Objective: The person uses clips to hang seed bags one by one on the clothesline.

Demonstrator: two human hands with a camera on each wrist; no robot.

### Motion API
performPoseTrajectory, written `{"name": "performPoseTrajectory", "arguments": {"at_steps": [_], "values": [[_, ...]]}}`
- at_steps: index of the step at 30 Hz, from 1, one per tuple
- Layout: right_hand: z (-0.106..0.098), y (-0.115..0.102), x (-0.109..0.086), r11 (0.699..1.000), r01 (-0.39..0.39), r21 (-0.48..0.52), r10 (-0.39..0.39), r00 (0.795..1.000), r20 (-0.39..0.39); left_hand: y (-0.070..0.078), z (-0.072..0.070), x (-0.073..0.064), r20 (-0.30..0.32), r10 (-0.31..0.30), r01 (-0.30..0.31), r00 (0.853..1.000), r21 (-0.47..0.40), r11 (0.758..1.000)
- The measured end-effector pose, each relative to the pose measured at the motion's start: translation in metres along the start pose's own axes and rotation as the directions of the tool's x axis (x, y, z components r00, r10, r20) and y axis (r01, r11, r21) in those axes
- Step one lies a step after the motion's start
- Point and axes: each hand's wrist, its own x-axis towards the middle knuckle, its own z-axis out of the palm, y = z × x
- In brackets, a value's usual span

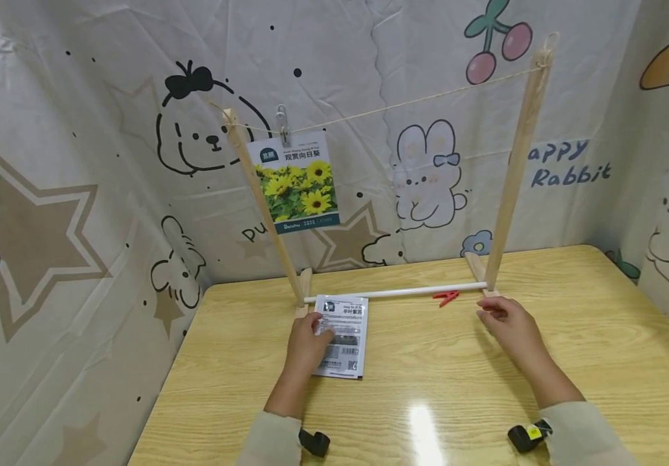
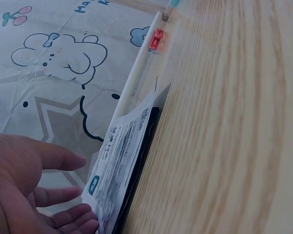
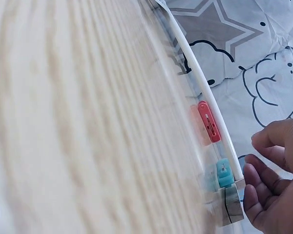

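A silver-white seed packet with printed text lies on the table, its far edge by the white rod. My left hand is at the packet's left edge, fingertips touching it; in the left wrist view the thumb stands apart from the fingers. My right hand is beside the foot of the right post, its fingers loosely bent with nothing between them. A teal clothespin lies close to those fingertips; in the head view it is hidden. Left of it lies a red clothespin.
Two wooden posts stand on feet, joined below by a white rod. A string runs between their tops. From it hangs a sunflower seed packet, held by a clip. A printed cloth backs the wooden table.
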Motion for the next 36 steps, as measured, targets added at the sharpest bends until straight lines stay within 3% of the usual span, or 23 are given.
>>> {"name": "performPoseTrajectory", "arguments": {"at_steps": [10,20,30,36], "values": [[-0.002,0.006,0.003,0.996,-0.039,-0.083,0.043,0.998,0.044,0.001,0.002,0.001,0.001,-0.028,0.027,1.0,0.036,0.999],[-0.002,0.009,0.002,0.984,-0.021,-0.174,0.036,0.996,0.084,0.0,0.003,-0.003,0.029,0.019,-0.021,0.999,0.069,0.997],[-0.003,0.014,0.001,0.975,0.019,-0.223,0.003,0.995,0.099,-0.003,0.009,-0.006,0.017,0.072,-0.074,0.997,0.181,0.981],[0.0,0.014,0.001,0.972,0.039,-0.232,-0.013,0.993,0.114,-0.003,0.007,-0.004,0.03,0.062,-0.067,0.998,0.213,0.975]]}}
